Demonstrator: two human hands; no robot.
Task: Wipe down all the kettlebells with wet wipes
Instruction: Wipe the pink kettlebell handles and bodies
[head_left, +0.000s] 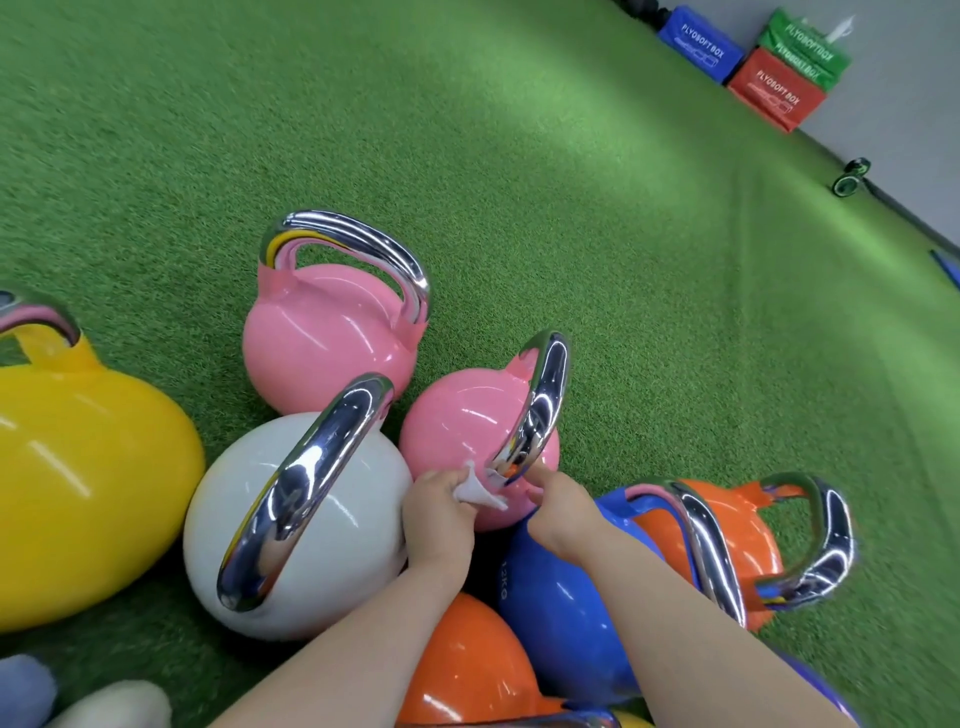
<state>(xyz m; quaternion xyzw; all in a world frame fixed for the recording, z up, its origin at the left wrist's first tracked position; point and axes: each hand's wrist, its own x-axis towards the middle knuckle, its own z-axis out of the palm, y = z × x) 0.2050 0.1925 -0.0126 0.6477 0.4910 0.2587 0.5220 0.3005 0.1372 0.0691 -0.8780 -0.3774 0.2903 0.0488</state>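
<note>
The left hand (439, 512) pinches the wet wipe (480, 491) against the near pink kettlebell (462, 431); the right hand (558, 512) steadies it, grip hidden. Packed this tightly, neighbours could hide unwiped patches.

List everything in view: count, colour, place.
pink kettlebells: two, centre, on the turf
white kettlebell: one, left of centre
yellow kettlebell: one, far left
blue kettlebell: one, under the right forearm
orange kettlebells: two, right and bottom centre
wet wipe: one, white, against the nearer pink kettlebell
plyo boxes: three, blue, green, red, top right
turf: green
left hand: grips the wipe
right hand: at that kettlebell's handle base
</note>
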